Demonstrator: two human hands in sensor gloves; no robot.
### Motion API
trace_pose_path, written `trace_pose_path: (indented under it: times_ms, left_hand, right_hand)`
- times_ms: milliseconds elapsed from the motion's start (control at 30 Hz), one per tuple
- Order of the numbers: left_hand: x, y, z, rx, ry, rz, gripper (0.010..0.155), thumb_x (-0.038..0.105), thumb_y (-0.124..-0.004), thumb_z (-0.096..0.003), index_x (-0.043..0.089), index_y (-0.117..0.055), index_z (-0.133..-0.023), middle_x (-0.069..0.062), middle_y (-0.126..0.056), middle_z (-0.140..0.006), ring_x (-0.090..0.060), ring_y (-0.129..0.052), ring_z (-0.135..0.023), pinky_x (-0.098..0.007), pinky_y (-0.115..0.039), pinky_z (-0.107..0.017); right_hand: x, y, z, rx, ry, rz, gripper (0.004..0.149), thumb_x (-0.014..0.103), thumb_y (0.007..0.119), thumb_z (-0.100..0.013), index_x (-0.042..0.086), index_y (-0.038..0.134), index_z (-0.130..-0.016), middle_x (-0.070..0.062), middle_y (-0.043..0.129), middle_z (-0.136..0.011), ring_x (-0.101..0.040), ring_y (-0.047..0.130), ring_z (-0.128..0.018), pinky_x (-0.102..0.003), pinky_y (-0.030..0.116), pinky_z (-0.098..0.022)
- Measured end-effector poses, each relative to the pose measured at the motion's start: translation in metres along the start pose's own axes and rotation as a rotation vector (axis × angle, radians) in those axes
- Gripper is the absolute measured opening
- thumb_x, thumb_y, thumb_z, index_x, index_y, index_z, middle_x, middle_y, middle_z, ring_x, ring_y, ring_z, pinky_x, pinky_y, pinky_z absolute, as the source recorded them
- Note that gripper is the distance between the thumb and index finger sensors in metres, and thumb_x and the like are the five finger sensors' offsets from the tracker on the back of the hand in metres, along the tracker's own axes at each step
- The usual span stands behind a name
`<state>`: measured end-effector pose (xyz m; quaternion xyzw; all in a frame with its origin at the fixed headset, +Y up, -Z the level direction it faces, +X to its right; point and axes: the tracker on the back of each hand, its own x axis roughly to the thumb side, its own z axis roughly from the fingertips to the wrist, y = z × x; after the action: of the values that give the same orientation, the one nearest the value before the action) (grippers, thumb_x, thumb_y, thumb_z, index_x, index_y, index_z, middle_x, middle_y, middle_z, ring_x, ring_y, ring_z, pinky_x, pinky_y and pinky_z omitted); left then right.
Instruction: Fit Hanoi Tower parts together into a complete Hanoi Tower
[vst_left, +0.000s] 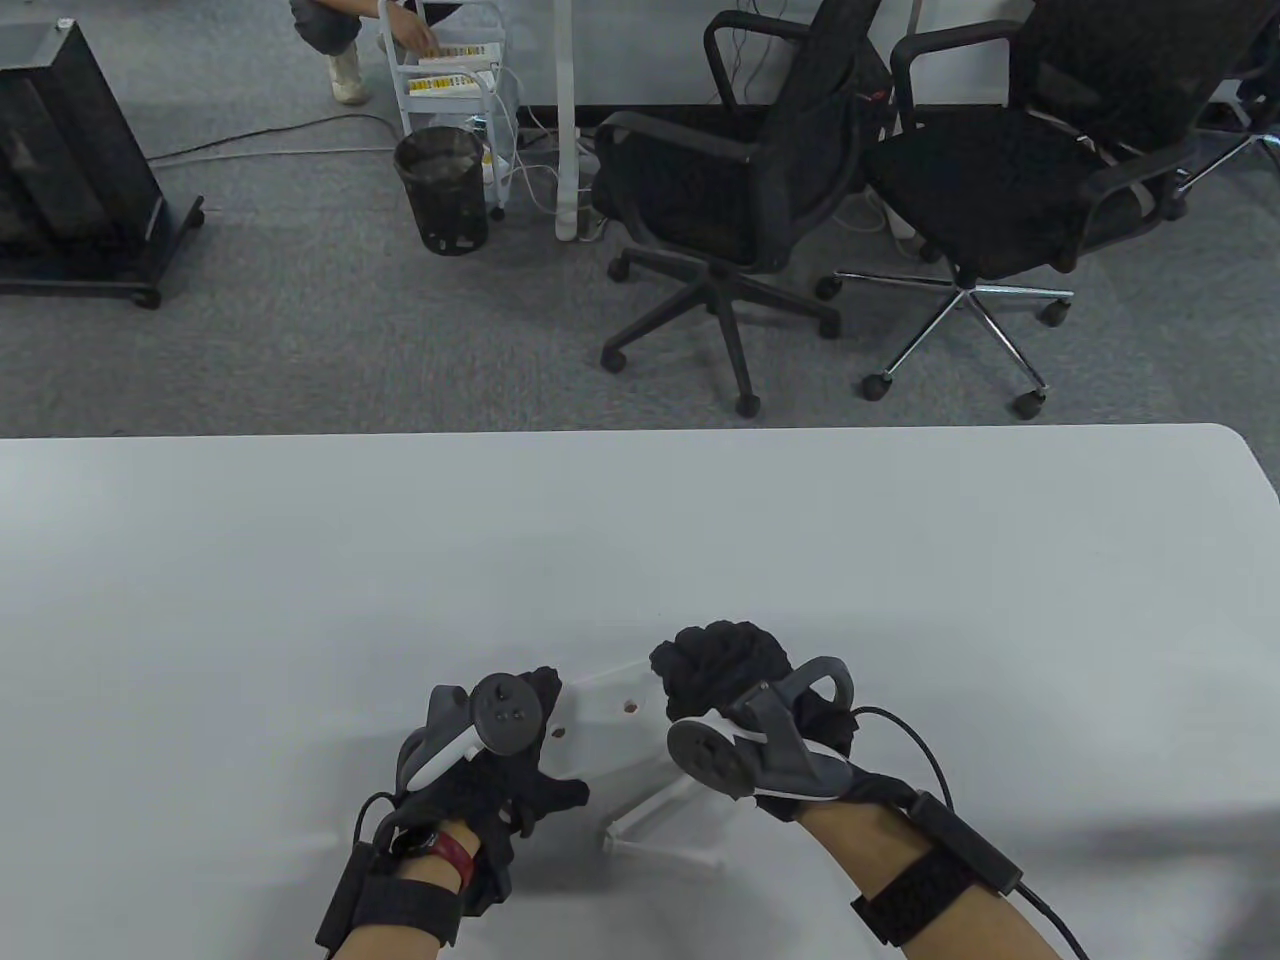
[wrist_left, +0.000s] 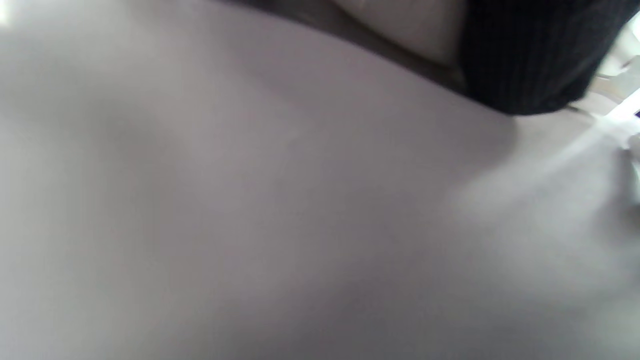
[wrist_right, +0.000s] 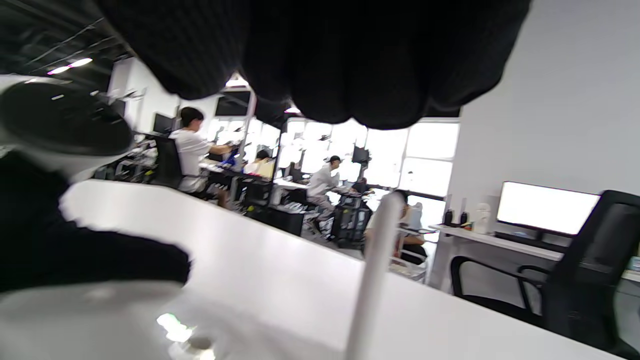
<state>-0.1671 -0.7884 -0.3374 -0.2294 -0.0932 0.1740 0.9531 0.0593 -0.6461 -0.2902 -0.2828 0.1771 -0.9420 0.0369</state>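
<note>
A white Hanoi Tower base plate (vst_left: 605, 712) with small holes lies between my hands near the table's front edge. My left hand (vst_left: 505, 770) grips its left end; its gloved finger lies on the plate (wrist_right: 100, 320) in the right wrist view. My right hand (vst_left: 722, 668) is curled into a fist over the plate's right end, and I see nothing in its fingers (wrist_right: 350, 65). A white peg (wrist_right: 372, 280) stands upright just beyond them, apart from them. Two loose white pegs (vst_left: 650, 808) lie on the table just in front of the plate. The left wrist view shows only blurred table and a glove (wrist_left: 525, 55).
The white table (vst_left: 640, 540) stretches far and to both sides, its far edge near mid-frame. Two black office chairs (vst_left: 740, 190) stand on the floor beyond it. Cables run from my right wrist (vst_left: 1040, 905).
</note>
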Motion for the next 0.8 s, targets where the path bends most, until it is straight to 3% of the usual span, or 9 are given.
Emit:
trace_pose_path:
  times_ms: [233, 800]
  left_hand:
    - [0.0, 0.0, 0.0, 0.001, 0.0, -0.001, 0.116, 0.063, -0.089, -0.0396, 0.032, 0.002, -0.105, -0.003, -0.01, -0.116, -0.033, -0.012, -0.112, -0.058, -0.015, -0.078]
    - [0.0, 0.0, -0.001, 0.0, 0.0, 0.0, 0.117, 0.063, -0.089, -0.0393, 0.032, 0.002, -0.105, -0.003, -0.01, -0.116, -0.033, -0.011, -0.112, -0.058, -0.015, -0.078]
  right_hand:
    - [0.023, 0.025, 0.016, 0.132, -0.112, 0.034, 0.048, 0.035, 0.084, -0.034, 0.016, 0.084, -0.077, -0.01, 0.093, -0.074, -0.034, 0.093, -0.065, -0.052, 0.078, -0.056]
    - [0.043, 0.075, 0.034, 0.274, -0.111, 0.077, 0.049, 0.033, 0.087, -0.033, 0.018, 0.084, -0.08, -0.008, 0.091, -0.084, -0.036, 0.09, -0.074, -0.053, 0.075, -0.06]
